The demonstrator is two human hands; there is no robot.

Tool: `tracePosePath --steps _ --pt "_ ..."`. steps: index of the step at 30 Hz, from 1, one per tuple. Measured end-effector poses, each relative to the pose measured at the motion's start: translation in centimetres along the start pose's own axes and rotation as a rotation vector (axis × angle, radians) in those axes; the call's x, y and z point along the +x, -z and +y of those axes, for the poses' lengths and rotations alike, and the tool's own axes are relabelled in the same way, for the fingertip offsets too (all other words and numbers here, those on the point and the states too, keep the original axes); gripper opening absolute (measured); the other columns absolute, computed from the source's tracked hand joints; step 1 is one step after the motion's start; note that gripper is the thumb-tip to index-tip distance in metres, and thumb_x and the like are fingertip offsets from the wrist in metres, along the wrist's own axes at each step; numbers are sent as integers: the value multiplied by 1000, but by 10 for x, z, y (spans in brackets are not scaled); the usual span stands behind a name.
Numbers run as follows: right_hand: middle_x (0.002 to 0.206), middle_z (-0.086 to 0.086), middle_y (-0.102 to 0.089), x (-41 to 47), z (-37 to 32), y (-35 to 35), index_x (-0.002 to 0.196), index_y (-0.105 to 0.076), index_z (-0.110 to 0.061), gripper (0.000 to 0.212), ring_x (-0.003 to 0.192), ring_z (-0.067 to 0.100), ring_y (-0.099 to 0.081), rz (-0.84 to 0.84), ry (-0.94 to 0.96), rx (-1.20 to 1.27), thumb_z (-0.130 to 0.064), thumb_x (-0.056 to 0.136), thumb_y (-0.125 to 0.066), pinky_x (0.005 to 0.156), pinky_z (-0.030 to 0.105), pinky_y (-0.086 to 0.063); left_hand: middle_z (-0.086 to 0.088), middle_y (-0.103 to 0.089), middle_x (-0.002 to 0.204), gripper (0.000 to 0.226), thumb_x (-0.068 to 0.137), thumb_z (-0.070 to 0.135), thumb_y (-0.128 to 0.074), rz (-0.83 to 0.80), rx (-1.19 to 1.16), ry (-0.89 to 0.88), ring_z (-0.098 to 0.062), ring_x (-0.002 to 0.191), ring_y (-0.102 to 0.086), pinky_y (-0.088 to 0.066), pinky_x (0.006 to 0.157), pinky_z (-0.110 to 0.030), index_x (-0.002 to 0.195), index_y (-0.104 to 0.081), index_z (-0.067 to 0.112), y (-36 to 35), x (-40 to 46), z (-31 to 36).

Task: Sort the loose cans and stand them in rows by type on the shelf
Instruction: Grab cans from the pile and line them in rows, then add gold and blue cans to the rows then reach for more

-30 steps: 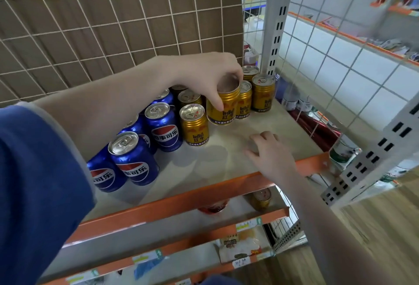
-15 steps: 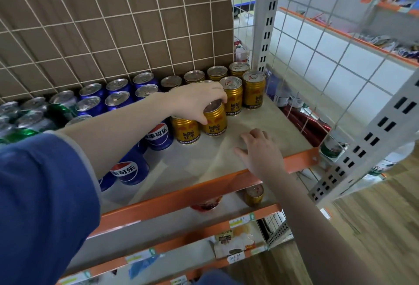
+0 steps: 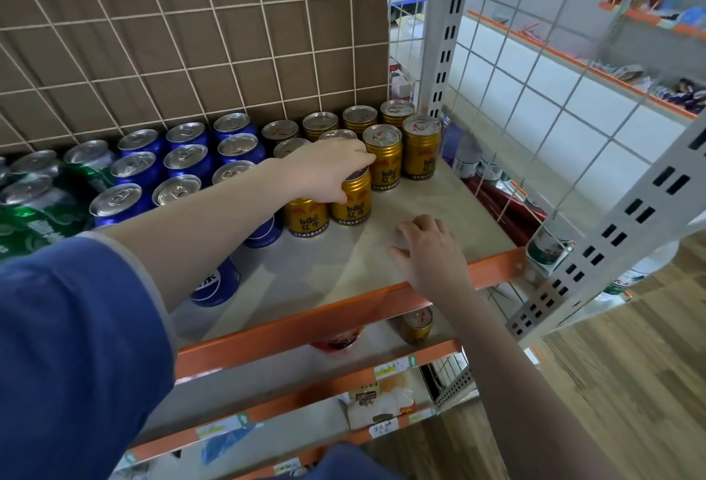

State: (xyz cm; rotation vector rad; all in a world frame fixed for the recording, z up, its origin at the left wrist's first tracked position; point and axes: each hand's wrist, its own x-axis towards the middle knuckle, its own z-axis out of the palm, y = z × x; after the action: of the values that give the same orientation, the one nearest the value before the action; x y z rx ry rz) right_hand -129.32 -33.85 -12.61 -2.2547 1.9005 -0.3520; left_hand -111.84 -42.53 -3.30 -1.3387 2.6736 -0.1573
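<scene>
Since a second ago: gold can [image 3: 352, 195] carried from back row toward shelf [image 3: 305, 273] front | left hand [image 3: 328, 170] fingers curled over its top, gripping | right hand [image 3: 428, 254] flat near front edge, holding nothing | advice: seat flush beside neighbouring gold can [image 3: 305, 217], label outward.

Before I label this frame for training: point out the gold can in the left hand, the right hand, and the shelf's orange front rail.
gold can [image 3: 352, 201]: head view, printed side wall.
right hand [image 3: 429, 250]: head view, back of hand.
orange front rail [image 3: 305, 323]: head view, front face.
</scene>
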Motion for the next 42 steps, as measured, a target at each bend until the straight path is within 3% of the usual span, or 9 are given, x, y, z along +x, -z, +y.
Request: tracePosePath --steps 3,8,13,20,25,30,34,42 --pt "123 6 -50 -1 -1 1 125 -52 -15 41 114 25 -44 -3 -14 20 -42 94 -47 95 34 -36 -5 -34 149 78 83 22 -68 -4 -18 33 -21 135 -33 -41 104 -37 148 -24 16 -2 -4 1" --pt "124 9 -52 -9 -4 3 129 -51 -14 44 115 28 -45 50 -35 59 -40 94 -49 95 37 -36 -5 -21 156 76 87 19 -62 77 -77 145 -21 143 -19 -24 113 -35 150 -20 17 -4 -27 11" --pt "118 22 -56 -23 -22 9 122 -56 -3 44 111 40 -50 262 -30 104 -29 87 -63 88 47 -42 -6 -27 154 61 92 21 -54 495 -158 512 -22 144 -16 -16 115 -39 147 -29 16 1 -92 42" --pt "138 16 -41 -39 -92 27 136 -42 -12 54 129 34 -37 330 32 189 -38 90 -56 103 43 -33 -13 -29 152 66 85 26 -63 628 -167 943 -30 143 -17 -13 117 -43 143 -36 12 -6 -206 22" --pt "149 11 -31 -56 -173 30 143 -34 -17 59 138 28 -27 333 70 194 -41 92 -52 111 42 -29 -14 -32 150 64 85 28 -64 663 -176 1061 -33 141 -21 -17 116 -45 141 -38 10 -23 -291 -15" --pt "135 22 -47 -90 -284 2 130 -51 -6 51 127 39 -43 465 148 201 -32 88 -63 101 49 -38 -21 -38 144 62 82 24 -66 648 -152 1117 -38 136 -28 -21 114 -48 135 -43 4 -55 -406 -65" --pt "130 25 -49 -119 -385 -28 126 -54 -3 49 122 43 -45 515 157 237 -32 86 -58 98 51 -39 -18 -35 146 62 81 24 -66 621 -204 1160 -36 138 -24 -19 114 -47 136 -42 6 -75 -504 -106" --pt "140 23 -41 -141 -558 -80 136 -46 -6 53 133 37 -33 266 208 207 -35 92 -56 108 45 -28 -12 -23 154 65 87 30 -60 541 -250 1233 -29 144 -13 -12 117 -43 143 -33 11 -105 -653 -189"
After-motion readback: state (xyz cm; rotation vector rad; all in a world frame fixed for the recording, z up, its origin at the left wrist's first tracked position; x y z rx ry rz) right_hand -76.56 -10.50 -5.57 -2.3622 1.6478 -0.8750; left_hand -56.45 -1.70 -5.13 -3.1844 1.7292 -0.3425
